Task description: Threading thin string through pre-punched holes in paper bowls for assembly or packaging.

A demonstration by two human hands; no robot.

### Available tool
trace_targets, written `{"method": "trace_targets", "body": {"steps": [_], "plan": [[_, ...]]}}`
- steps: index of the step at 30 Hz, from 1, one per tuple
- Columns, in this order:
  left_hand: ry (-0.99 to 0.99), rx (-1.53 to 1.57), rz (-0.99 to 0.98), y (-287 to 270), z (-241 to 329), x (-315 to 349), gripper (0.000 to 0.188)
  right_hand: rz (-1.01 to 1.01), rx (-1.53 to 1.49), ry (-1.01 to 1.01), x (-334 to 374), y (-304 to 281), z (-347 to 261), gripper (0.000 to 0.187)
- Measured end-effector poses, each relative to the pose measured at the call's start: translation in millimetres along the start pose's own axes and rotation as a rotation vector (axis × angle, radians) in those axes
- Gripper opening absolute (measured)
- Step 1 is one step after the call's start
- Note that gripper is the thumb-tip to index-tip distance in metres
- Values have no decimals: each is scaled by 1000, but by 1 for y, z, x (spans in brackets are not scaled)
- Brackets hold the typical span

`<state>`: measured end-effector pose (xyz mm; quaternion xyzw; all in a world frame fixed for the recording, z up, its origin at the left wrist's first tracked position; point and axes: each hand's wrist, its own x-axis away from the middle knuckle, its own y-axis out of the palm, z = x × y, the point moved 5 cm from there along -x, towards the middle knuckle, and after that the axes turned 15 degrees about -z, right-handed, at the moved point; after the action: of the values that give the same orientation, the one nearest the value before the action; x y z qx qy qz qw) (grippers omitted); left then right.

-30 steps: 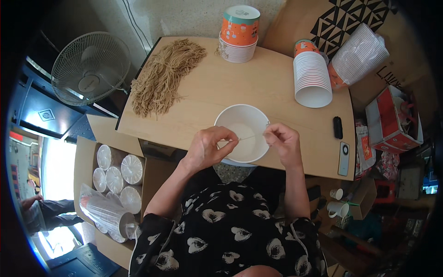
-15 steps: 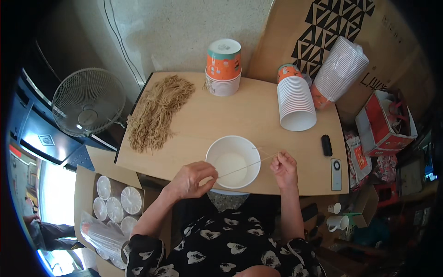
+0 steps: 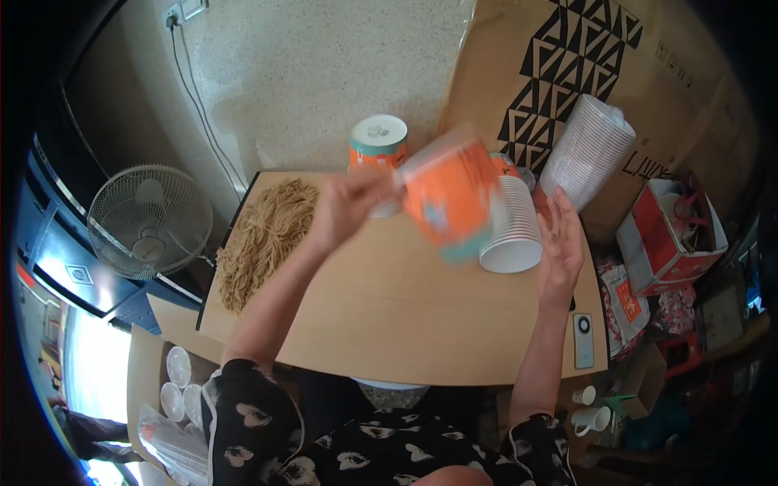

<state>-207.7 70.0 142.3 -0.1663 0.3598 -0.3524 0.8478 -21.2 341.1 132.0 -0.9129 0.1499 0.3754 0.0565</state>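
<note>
My left hand (image 3: 350, 204) grips the rim of an orange paper bucket (image 3: 455, 197), tilted and smeared by motion above the middle of the table. My right hand (image 3: 561, 253) is raised with its fingers apart, holding nothing visible. It is closest to a lying stack of white-rimmed paper buckets (image 3: 514, 223); whether it touches them I cannot tell. At the back, an upside-down orange and green bucket (image 3: 378, 142) stands, partly hidden by the held bucket and my left hand. A bundle of tan strings (image 3: 266, 243) lies to the left.
A tall plastic-wrapped stack of buckets (image 3: 585, 154) leans against a big cardboard sheet (image 3: 681, 97). A phone (image 3: 583, 340) lies at the table's (image 3: 405, 324) right edge. Left are a fan (image 3: 148, 223) and a carton (image 3: 144, 356) of wrapped stacks; mugs (image 3: 592, 419) stand lower right.
The white-lined bucket near the front edge has been lifted, tipped over and carried back by my left hand. My right hand has moved right and up, its pinch on the thin string now undone.
</note>
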Motion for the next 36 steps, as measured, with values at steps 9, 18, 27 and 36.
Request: {"method": "trace_targets", "body": {"steps": [9,18,27,36], "plan": [[-242,1311,540,-15,-275,-45,24,-104,74,615,150,-21,116,18],[-526,940,455,9,-258,-22,33,27,100,819,263,-52,132,13],[-12,-371,421,-32,-115,-95,39,157,119,793,286,-51,129,12],[-85,-529,136,-20,-189,-119,34,128,93,798,286,-44,132,11]]}}
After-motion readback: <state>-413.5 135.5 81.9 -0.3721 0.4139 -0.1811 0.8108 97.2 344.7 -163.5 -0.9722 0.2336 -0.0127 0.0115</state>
